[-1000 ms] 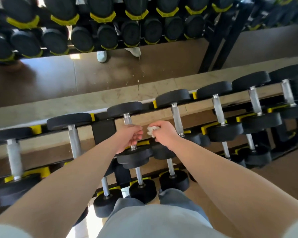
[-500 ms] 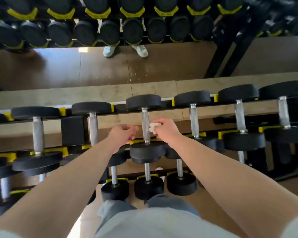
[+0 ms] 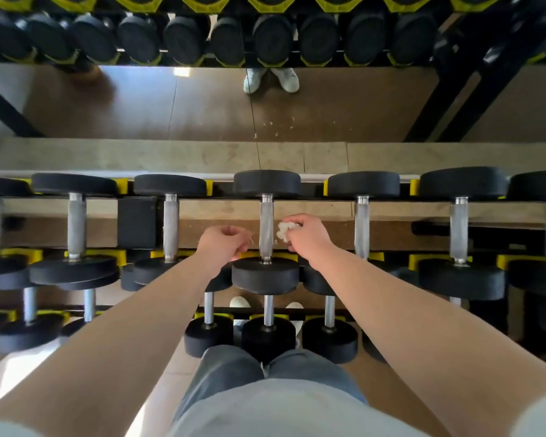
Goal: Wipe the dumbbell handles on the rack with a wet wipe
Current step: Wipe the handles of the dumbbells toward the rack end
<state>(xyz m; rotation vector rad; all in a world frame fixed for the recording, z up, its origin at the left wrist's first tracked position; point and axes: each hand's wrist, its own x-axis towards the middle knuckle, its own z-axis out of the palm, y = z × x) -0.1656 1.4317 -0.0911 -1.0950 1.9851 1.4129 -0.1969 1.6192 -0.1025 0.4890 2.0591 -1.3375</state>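
Note:
A black dumbbell with a knurled silver handle [image 3: 266, 228] lies on the top tier of the rack [image 3: 328, 203], straight ahead of me. My right hand [image 3: 306, 236] pinches a crumpled white wet wipe [image 3: 285, 230] just right of that handle, the wipe close to the metal. My left hand [image 3: 224, 244] hovers just left of the handle with loosely curled fingers and holds nothing. Both hands are off the handle.
More dumbbells line the top tier on both sides, such as one on the left [image 3: 171, 228] and one on the right [image 3: 362, 228]. Smaller dumbbells [image 3: 268, 335] sit on the lower tier near my knees. A mirror [image 3: 202, 105] behind reflects the rack.
My left hand has let go of the handle and drawn back to its left. My right hand with the wipe has stayed beside the handle. My view has shifted, centring this dumbbell.

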